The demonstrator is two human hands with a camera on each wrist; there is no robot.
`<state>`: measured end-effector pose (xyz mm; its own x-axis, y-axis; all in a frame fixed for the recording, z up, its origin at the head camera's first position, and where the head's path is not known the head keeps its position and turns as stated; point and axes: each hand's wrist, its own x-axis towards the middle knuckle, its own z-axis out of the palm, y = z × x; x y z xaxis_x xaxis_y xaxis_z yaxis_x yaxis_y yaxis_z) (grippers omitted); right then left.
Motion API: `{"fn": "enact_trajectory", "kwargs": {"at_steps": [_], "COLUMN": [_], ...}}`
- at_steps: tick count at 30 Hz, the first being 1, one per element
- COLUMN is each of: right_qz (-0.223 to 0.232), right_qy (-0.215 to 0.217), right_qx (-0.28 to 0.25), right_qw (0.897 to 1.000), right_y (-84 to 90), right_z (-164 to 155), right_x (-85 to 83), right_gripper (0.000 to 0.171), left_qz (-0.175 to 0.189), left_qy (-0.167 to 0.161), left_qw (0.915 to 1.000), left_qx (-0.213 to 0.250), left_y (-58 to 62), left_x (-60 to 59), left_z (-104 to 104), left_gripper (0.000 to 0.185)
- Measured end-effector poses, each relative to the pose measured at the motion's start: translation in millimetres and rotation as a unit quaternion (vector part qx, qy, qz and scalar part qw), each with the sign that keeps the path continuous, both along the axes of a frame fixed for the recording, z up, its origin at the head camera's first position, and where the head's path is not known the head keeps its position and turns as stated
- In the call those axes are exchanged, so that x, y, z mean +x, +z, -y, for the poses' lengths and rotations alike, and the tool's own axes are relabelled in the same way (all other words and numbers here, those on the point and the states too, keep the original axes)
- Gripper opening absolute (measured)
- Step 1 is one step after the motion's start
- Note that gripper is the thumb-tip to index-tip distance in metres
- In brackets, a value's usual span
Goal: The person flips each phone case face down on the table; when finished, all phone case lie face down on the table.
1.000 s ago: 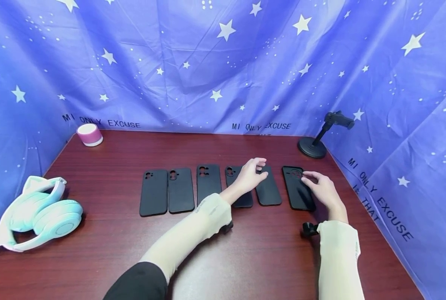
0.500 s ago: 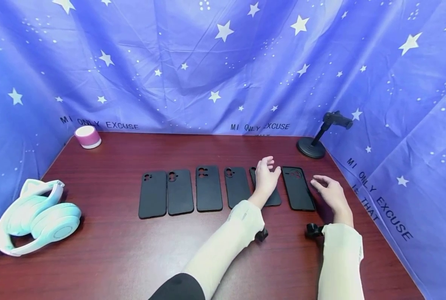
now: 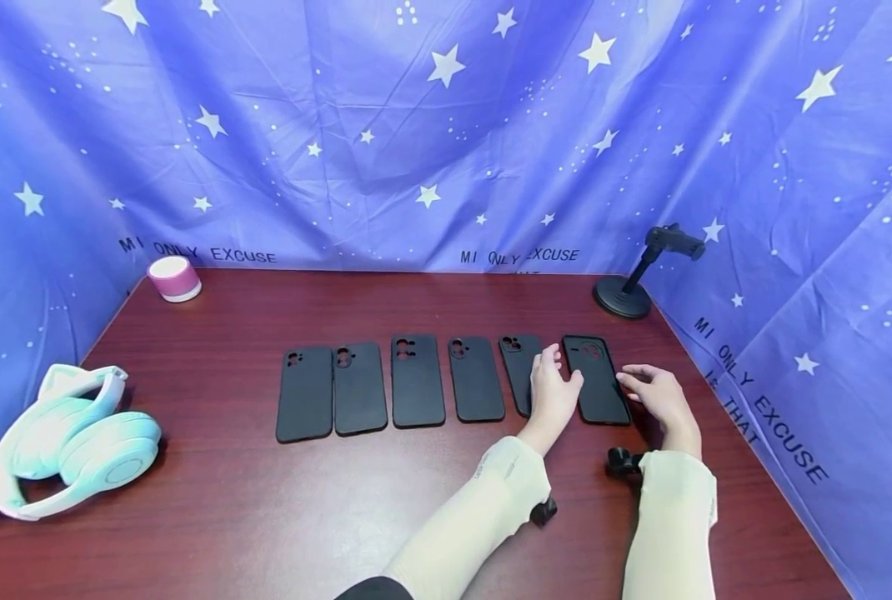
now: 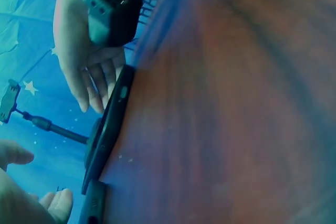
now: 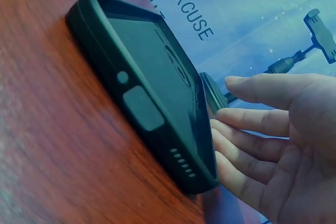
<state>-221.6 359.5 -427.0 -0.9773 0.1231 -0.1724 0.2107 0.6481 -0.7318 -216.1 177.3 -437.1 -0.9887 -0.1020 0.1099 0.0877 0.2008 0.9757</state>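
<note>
Wooden table (image 3: 228, 500) | both grips loose, fingers straight | left hand (image 3: 554, 398), right hand (image 3: 659, 398) flank rightmost phone case (image 3: 594, 379)

Left hand (image 3: 553, 392) is covering the near half of the fifth phone case (image 3: 519, 360) in head view; can't tell if fingers are touching it or the rightmost phone case (image 3: 594, 377). Right hand (image 3: 658, 395) is sitting at that case's right edge, contact unclear there. Headphones (image 3: 63, 442) are getting cut by left frame edge. Left wrist view: left hand (image 4: 31, 198) is showing only as blurry fingertips at the corner, cases edge-on, no detail. Right wrist view: right hand (image 5: 278, 140) is cropped at right and bottom, case's near end blurred.
</note>
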Motion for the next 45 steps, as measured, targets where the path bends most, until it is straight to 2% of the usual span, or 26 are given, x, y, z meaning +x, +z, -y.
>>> {"fn": "enact_trajectory", "kwargs": {"at_steps": [5, 10, 14, 17, 22, 30, 42, 45], "right_qz": [0.002, -0.011, -0.041, -0.050, -0.043, -0.046, -0.042, -0.042], "right_qy": [-0.005, -0.001, 0.004, 0.000, -0.003, 0.010, 0.022, 0.029], "right_qx": [-0.005, -0.002, 0.024, 0.038, 0.040, 0.027, -0.003, 0.005], "right_qw": [1.000, 1.000, 0.999, 0.998, 0.998, 0.999, 0.999, 0.999], "right_y": [-2.6, -6.1, -9.0, -9.6, -8.9, -8.3, -8.4, -7.8], "right_z": [2, 2, 1, 2, 2, 2, 11, 13], "right_x": [0.7, 0.9, 0.3, -0.4, -0.7, 0.3, -3.2, -3.7], "right_gripper": [0.051, 0.045, 0.037, 0.033, 0.032, 0.032, 0.034, 0.034], "left_qz": [0.064, 0.114, 0.141, 0.149, 0.150, 0.139, 0.163, 0.168], "left_qy": [-0.045, -0.083, -0.104, -0.114, -0.116, -0.104, -0.083, -0.083], "left_qw": [0.9964, 0.9881, 0.9830, 0.9815, 0.9818, 0.9848, 0.9824, 0.9810], "left_qx": [-0.031, -0.061, -0.053, -0.038, -0.012, -0.011, 0.039, 0.049], "left_y": [-2.6, 0.5, 4.8, 6.3, 5.5, 5.4, 4.3, 4.8], "left_x": [6.0, 8.2, 8.6, 8.6, 8.7, 8.2, 3.1, 3.2], "left_z": [-3, -8, -9, -9, -8, -7, -2, -1], "left_gripper": [0.060, 0.064, 0.062, 0.060, 0.057, 0.054, 0.050, 0.050]}}
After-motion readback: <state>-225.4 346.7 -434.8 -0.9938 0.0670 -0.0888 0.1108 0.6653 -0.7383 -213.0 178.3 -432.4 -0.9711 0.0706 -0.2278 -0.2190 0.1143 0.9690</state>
